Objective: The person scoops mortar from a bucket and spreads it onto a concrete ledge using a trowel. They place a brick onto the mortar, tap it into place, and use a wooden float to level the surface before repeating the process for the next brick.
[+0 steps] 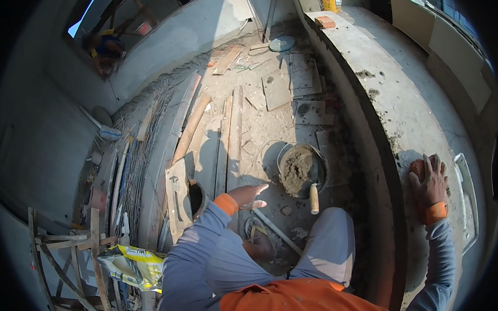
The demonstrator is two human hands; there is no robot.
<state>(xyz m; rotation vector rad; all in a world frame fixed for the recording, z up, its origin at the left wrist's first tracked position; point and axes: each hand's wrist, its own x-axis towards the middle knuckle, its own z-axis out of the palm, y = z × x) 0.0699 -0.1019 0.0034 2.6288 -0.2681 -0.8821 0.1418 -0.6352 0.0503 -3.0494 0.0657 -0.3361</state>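
My left hand (247, 196) hangs in the air above the floor with its fingers apart and nothing in them. On top of the low wall (396, 89), my right hand (432, 181) rests with spread fingers over a reddish lump (417, 169), perhaps a piece of brick; the palm hides part of it. A bucket of wet mortar (298, 168) stands on the floor between the hands. The wooden handle of a trowel (314, 199) sticks out over its near rim.
Planks (236, 133) and broken tiles (276, 92) lie on the floor. A dark bucket (197, 197) is left of my left hand. A pipe (276, 231) lies near my foot. Another person (106, 47) is beyond the opening at upper left. A brick (324, 22) sits farther along the wall.
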